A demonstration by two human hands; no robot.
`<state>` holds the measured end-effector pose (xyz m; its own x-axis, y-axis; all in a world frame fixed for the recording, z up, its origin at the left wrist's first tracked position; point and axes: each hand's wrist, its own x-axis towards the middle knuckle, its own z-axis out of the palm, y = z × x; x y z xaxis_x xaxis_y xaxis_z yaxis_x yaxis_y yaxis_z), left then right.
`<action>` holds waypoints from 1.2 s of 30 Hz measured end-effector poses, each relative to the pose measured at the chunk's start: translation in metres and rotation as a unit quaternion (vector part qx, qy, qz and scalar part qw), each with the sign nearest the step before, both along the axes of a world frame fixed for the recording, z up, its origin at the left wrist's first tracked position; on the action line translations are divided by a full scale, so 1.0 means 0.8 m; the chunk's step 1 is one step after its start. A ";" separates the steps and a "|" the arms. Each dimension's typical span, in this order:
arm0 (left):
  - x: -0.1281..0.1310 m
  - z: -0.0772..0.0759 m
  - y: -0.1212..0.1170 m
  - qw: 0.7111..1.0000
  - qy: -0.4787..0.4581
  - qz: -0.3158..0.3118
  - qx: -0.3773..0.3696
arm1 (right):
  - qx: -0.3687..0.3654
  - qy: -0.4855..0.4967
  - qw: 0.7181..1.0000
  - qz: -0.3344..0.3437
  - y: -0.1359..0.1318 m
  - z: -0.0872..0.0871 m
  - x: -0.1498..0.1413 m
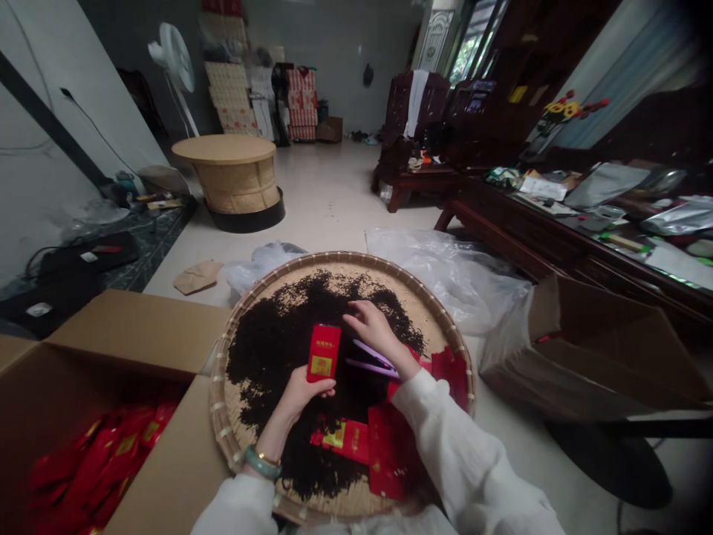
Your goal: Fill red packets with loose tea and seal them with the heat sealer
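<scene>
My left hand (304,390) holds a red packet (324,353) with a gold label upright, thumb across its lower front. Dark, loose, dried leaves that look like tea (272,334) are spread over a round woven bamboo tray (445,312) beneath both hands. To the right of the packet, my right hand (372,325) hovers over the leaves, fingers slightly curled and apart, with nothing visible in them. Just below it is a purple, long-jawed tool (370,364), partly hidden by my right forearm. More red packets (353,438) lie on the tray's near right side.
At left, an open cardboard box (139,327) contains many red packets (105,453). Another open carton (590,349) stands at right, beside clear plastic sheeting (428,275). Beyond are a round wooden-topped table (226,148), a white fan (177,58) and a cluttered dark table (557,212).
</scene>
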<state>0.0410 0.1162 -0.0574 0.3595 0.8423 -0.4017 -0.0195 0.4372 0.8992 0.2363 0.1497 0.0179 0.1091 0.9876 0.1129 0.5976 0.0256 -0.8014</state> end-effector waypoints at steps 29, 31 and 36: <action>0.011 0.020 -0.012 0.982 -0.145 -0.005 -0.124 | -0.162 0.254 0.951 0.062 -0.036 -0.072 -0.034; 0.010 0.020 -0.011 0.982 -0.137 0.000 -0.130 | -0.136 0.170 0.975 0.038 -0.037 -0.071 -0.024; 0.005 0.015 -0.007 0.981 -0.147 0.034 -0.125 | -0.107 -0.276 0.955 -0.012 -0.059 -0.074 0.009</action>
<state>0.0453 0.1107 -0.0455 0.4372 0.7564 -0.4865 -0.2987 0.6323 0.7148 0.2434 0.1023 -0.0416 0.1151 0.9923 -0.0449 0.9286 -0.1235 -0.3499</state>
